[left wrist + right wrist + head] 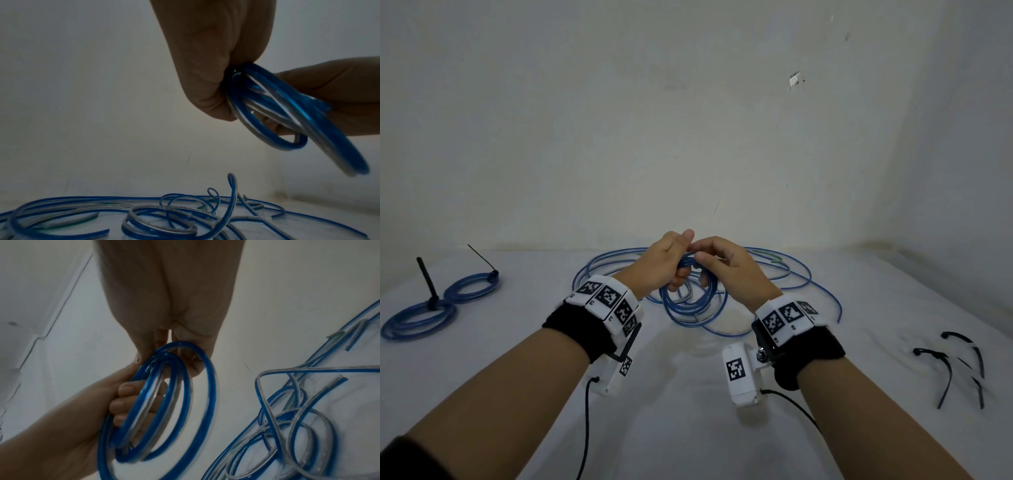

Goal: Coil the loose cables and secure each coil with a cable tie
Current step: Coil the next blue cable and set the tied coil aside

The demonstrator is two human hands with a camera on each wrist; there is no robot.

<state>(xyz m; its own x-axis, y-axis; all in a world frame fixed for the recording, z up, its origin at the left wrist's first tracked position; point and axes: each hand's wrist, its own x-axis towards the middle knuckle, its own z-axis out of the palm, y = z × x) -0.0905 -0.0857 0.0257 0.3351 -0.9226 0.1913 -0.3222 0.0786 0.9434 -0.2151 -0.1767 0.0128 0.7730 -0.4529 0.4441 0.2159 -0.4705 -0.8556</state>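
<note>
I see a blue-and-clear coil [690, 294] at centre, held above the table [688, 411]: my left hand [664, 260] grips it, my right hand [726, 265] pinches its top. Loose cable [804, 274] sprawls at twelve. Two tied coils [441, 301] lie at nine, spare ties [955, 363] at three. Plain wall [688, 120] behind.

Head cam: looks forward and down from above my forearms, over the white bench [688, 411] to the wall; my hands sit mid-frame.

Left wrist cam: low, very close under my left hand [216, 56], facing the wall.

Right wrist cam: close under my right hand [170, 296], tilted.

Shared by all three: the blue coil [690, 301] [298, 113] [160, 402].
</note>
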